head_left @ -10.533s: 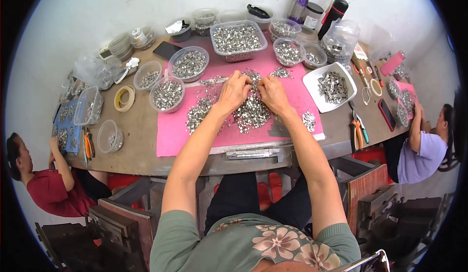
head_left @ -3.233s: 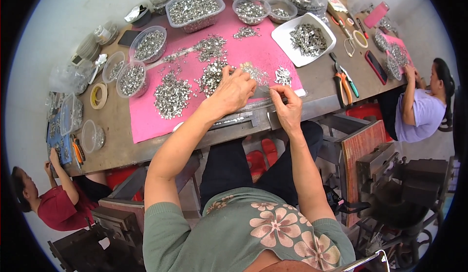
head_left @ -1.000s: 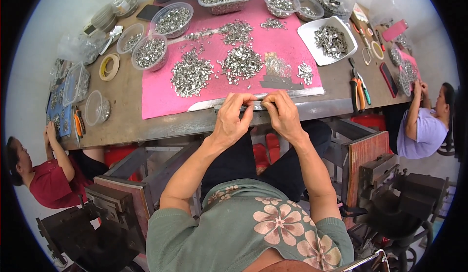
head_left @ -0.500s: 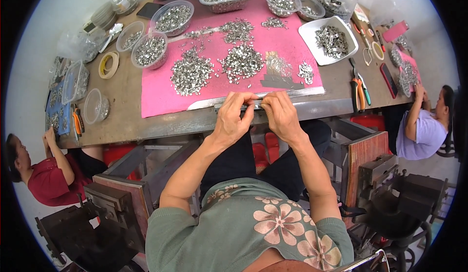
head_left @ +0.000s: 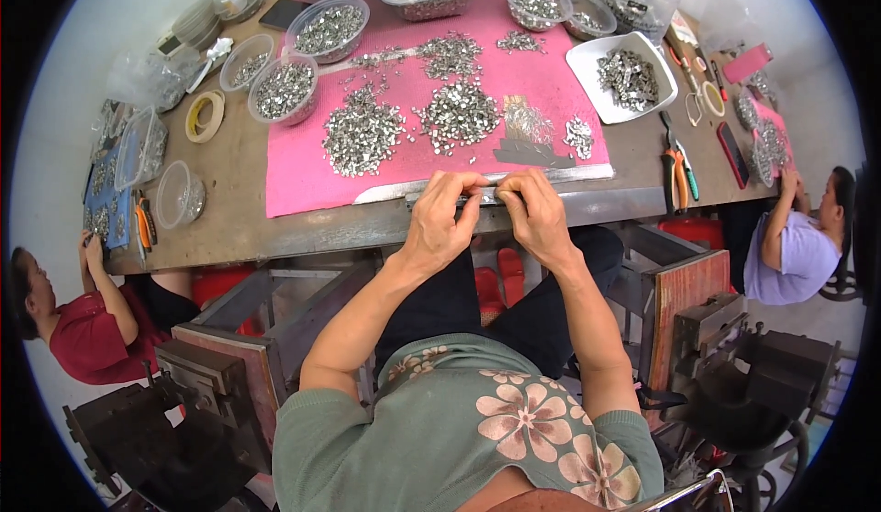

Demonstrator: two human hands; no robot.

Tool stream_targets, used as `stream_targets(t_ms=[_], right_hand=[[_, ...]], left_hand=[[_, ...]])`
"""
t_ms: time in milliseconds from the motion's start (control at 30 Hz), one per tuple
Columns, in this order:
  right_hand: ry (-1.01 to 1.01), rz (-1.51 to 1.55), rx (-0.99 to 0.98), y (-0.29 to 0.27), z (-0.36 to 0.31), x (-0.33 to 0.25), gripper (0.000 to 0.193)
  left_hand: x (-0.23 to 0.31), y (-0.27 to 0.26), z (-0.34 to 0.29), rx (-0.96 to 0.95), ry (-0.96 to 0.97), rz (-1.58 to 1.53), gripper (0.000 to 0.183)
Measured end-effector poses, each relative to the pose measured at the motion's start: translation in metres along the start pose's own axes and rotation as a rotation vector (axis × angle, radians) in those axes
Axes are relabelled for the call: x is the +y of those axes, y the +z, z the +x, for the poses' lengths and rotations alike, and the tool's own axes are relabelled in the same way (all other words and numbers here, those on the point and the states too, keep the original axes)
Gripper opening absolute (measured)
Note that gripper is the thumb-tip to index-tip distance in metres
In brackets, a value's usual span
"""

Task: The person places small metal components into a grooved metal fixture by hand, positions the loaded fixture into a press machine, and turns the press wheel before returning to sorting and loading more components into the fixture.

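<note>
Along the table edge [head_left: 312,241], a metal bar [head_left: 488,198], long axis left–right, under left hand [head_left: 447,214] and right hand [head_left: 535,216], whether clamped unclear.

Your narrow, silvery metal bar [head_left: 488,197] lies lengthwise along the table's near edge [head_left: 596,207], on your side of the pink mat [head_left: 298,177]. Your 2 hands, left hand [head_left: 445,214] and right hand [head_left: 535,211], partly hide it, leaving a short shiny stretch between them.

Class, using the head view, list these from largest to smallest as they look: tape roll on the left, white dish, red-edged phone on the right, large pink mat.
1. Large pink mat
2. White dish
3. Tape roll and red-edged phone: too close to rank.
</note>
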State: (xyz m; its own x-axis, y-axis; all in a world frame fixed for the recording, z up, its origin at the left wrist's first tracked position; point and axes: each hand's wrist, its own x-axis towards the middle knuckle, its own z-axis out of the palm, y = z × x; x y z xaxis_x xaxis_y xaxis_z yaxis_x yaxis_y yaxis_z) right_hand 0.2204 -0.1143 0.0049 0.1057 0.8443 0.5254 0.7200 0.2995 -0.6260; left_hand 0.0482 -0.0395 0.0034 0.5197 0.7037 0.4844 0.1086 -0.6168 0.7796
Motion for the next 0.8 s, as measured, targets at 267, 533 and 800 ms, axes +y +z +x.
stream_targets(t_ms=[267,533,800], right_hand=[[-0.034,-0.065,-0.008,0.002,0.0,0.001,0.009],[-0.116,-0.122,0.0,-0.004,-0.002,-0.001,0.01],[0.171,0.126,0.096,-0.002,-0.011,0.008,0.009]], left_hand=[[0.0,0.0,0.001,0.012,0.008,0.002,0.026],[0.0,0.0,0.001,0.006,0.033,0.025,0.027],[-0.003,0.004,0.0,0.01,0.083,0.011,0.029]])
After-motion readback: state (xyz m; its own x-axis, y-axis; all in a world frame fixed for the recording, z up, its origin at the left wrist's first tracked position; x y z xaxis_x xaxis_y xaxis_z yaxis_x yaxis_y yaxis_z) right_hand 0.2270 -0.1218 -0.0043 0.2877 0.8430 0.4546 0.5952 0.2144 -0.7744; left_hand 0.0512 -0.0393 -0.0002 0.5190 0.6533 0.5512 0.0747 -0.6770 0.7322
